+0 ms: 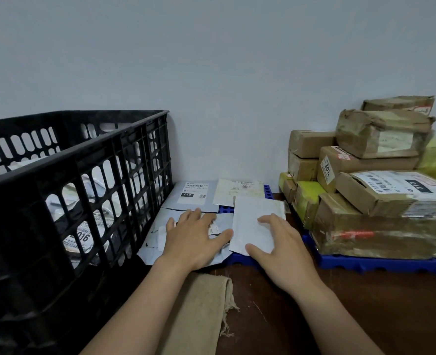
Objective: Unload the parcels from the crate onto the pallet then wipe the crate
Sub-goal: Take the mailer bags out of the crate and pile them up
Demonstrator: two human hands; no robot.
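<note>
Head view: left hand [195,239], fingers spread flat, presses a grey parcel [149,249]; right hand [284,249], likewise flat, rests on a white parcel [251,220]. Both parcels lie on the blue pallet [240,260], beside the black crate [83,180].

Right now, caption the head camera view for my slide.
Left hand on a grey mailer and right hand on a white mailer, laid on the blue pallet beside the black crate.
</note>
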